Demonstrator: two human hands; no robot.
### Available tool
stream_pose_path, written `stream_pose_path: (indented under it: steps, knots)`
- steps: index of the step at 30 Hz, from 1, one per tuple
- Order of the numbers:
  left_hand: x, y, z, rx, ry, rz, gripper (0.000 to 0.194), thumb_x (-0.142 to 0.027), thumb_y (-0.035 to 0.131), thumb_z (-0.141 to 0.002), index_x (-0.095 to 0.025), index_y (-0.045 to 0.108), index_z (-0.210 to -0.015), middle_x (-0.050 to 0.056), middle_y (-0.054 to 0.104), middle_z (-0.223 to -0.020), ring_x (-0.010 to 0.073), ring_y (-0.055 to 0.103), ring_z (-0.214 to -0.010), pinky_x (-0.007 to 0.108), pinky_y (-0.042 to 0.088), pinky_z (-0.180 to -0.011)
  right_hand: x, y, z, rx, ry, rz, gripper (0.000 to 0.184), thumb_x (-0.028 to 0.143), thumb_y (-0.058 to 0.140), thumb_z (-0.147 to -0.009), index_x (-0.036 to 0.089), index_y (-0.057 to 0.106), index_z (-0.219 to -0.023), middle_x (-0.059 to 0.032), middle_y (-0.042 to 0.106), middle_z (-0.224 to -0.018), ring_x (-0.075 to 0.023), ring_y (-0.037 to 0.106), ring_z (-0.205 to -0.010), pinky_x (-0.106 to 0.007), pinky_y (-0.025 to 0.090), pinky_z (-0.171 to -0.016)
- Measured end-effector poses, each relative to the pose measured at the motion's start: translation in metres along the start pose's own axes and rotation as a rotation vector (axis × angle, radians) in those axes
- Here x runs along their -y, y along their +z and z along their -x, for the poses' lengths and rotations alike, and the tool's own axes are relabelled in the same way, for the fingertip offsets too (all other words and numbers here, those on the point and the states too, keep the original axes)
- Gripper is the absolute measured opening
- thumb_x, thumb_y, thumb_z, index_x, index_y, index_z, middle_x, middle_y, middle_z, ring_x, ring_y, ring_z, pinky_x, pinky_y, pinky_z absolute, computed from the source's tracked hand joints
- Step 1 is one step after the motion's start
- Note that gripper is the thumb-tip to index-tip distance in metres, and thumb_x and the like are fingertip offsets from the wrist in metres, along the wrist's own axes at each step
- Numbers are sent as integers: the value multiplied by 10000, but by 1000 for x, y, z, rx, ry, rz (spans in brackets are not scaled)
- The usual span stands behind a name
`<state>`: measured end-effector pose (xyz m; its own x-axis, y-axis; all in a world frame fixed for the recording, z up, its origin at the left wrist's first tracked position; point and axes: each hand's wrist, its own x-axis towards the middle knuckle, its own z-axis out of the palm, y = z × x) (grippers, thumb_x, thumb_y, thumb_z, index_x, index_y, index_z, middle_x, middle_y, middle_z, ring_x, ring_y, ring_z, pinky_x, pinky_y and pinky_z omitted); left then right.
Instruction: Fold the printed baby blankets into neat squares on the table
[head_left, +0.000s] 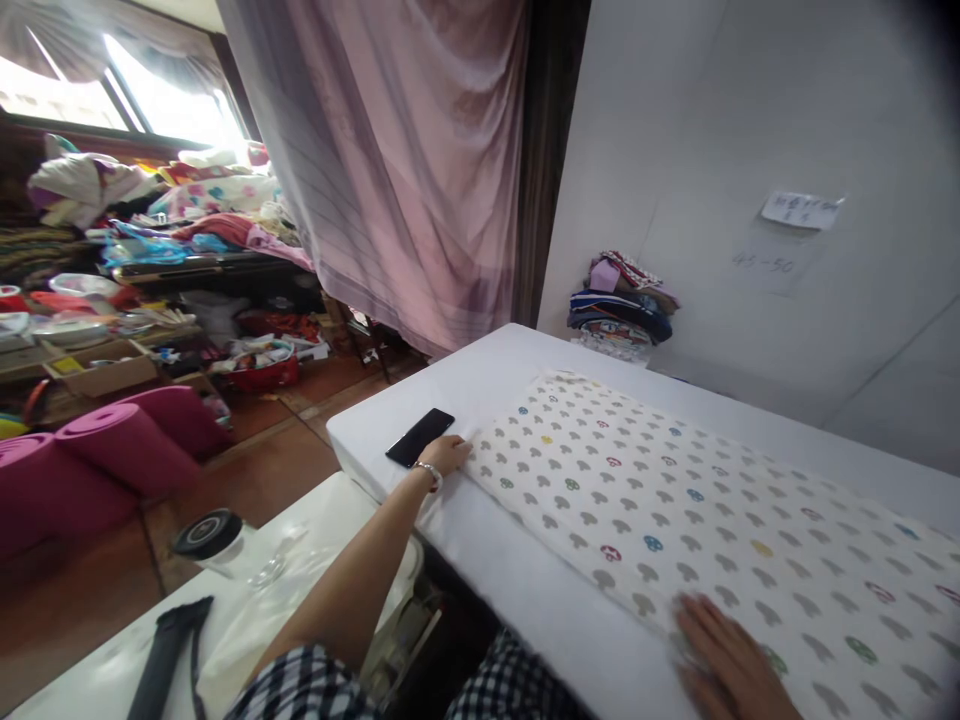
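Note:
A white cloth with small mushroom prints [675,500] lies spread flat on a white table [495,380]. My left hand [447,453] reaches far out and rests closed on the cloth's left corner, right beside a black phone [420,437]. A bracelet sits on that wrist. My right hand [731,655] lies flat, fingers spread, on the cloth's near edge; it is a little blurred.
A stack of folded fabrics [621,300] sits at the table's far end by the wall. A pink curtain [405,160] hangs behind. Left: magenta rolls [112,440], cluttered shelves, a lower white surface with a black-lidded cup [210,535] and a black strap [169,650].

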<state>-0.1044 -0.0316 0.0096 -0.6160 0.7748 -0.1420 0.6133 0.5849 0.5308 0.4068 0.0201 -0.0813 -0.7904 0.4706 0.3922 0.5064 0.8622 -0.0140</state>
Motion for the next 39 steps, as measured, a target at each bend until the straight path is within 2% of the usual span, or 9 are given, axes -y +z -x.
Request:
stream_pose_path:
  steps: [5,10,14,17,21,26,30,34,39]
  knots:
    - [6,-8,-1,24,55,-80,204,-369,571,-738,-194,675,-751,26,656,-722,172,604,-737,225,403,-632,50,15,-70,-29,-88,-23,392,345,504,-849,281,529,-1235,-21,479,-1326,-238,473,-1189,-400,435,-947]
    - [18,-11,2,-56,72,-141,245,-354,513,-781,-167,659,-720,76,659,-796,204,604,-808,254,400,-677,57,29,-76,-125,-41,-113,262,244,488,-850,253,639,-1064,-38,591,-1197,-235,545,-1100,-381,466,-917]
    - [17,-10,3,-60,89,-163,417,-455,406,-840,-173,626,-627,74,633,-670,199,607,-715,260,393,-630,60,26,-76,-142,14,-147,238,291,517,-839,273,649,-1035,-34,621,-1138,-232,580,-1038,-360,505,-870]
    - [13,-9,4,-77,78,-189,498,-447,305,-884,-174,606,-596,85,626,-674,194,605,-704,266,387,-625,64,23,-78,-172,0,-148,261,298,546,-816,259,640,-1057,-50,615,-1148,-241,580,-1039,-368,523,-847]
    - [9,-8,6,-94,74,-221,384,-395,362,-867,-175,632,-707,96,632,-847,208,601,-796,269,391,-628,63,19,-77,-200,-74,-135,369,306,577,-793,260,589,-1158,-60,596,-1186,-252,577,-1054,-374,543,-811]
    - [3,-8,7,-70,34,-323,277,-364,415,-845,-194,634,-844,83,604,-972,228,590,-886,303,424,-689,59,4,-85,-105,-92,-150,598,308,561,-813,305,353,-1373,-34,507,-1296,-236,508,-1154,-345,519,-866]
    - [-16,-4,0,-131,75,-432,245,-331,446,-831,-175,602,-937,111,577,-1047,263,542,-993,355,429,-772,65,3,-109,27,-75,-164,638,345,499,-849,311,216,-1420,-34,358,-1399,-266,380,-1255,-404,454,-943]
    - [-53,11,-21,-140,273,-370,349,-399,402,-866,-172,545,-1090,122,552,-1159,250,500,-1082,368,390,-892,78,19,-130,193,-142,-235,689,442,507,-835,286,182,-1422,-59,255,-1431,-292,315,-1287,-470,349,-1016]
    - [-88,47,-60,-51,387,-374,585,-508,350,-854,-184,356,-1342,107,225,-1476,274,162,-1354,457,147,-1084,79,34,-134,281,-207,-331,700,476,538,-808,284,230,-1406,-62,261,-1419,-276,324,-1285,-430,307,-1046]
